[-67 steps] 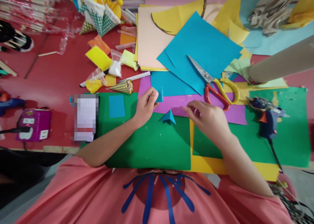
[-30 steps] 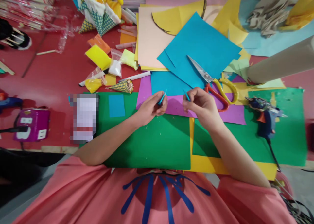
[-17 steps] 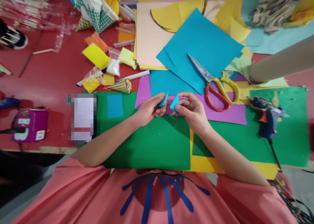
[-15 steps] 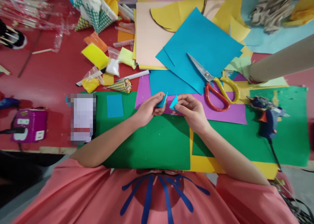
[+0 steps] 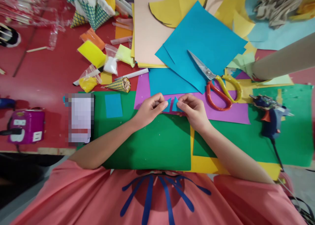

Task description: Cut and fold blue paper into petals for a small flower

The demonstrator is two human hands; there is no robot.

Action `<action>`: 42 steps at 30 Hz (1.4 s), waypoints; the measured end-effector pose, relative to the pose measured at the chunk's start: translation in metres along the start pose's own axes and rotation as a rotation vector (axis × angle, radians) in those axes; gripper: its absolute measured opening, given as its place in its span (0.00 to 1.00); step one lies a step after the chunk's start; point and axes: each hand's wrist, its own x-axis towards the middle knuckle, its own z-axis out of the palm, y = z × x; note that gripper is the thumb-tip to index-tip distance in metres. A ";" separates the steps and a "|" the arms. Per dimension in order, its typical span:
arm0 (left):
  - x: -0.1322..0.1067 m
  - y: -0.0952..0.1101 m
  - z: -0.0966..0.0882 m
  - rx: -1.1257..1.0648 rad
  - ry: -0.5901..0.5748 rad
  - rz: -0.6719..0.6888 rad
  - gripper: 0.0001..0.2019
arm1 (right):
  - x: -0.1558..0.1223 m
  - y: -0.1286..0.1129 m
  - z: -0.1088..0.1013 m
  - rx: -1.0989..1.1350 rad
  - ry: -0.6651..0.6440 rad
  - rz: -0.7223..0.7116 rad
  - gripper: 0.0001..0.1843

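Observation:
Between thumb and fingers, my left hand [image 5: 151,109] pinches a small blue paper piece [image 5: 168,106] with a pointed tip. Facing it, my right hand [image 5: 193,109] grips another blue paper piece [image 5: 175,104], also pointed. A narrow gap separates the two pieces, and the fingers hide part of each. Both hands are above the purple sheet [image 5: 236,113] and the front green sheet [image 5: 147,146]. To the left lies a flat blue paper square [image 5: 113,105]. Scissors [image 5: 209,75] with red and yellow handles rest on blue sheets [image 5: 201,37] beyond my right hand.
A glue gun [image 5: 272,120] lies on green paper at right, near a thick grey tube [image 5: 283,62]. At left are a blurred-out phone-like object [image 5: 81,120] and a purple box [image 5: 26,126]. Clay packets [image 5: 92,53], a marker [image 5: 133,74] and a small paper cone [image 5: 118,85] sit behind.
My left hand has turned its blue piece so its pointed end faces the right hand's piece. The two pieces are closer together. The whole view has shifted slightly.

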 end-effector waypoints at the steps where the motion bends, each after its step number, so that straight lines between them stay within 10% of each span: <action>1: 0.000 0.000 0.000 0.011 0.000 0.007 0.15 | 0.000 0.000 0.000 -0.011 -0.004 -0.006 0.14; 42: -0.001 0.001 0.000 0.114 -0.015 0.115 0.12 | 0.000 -0.005 0.004 -0.042 -0.038 -0.020 0.15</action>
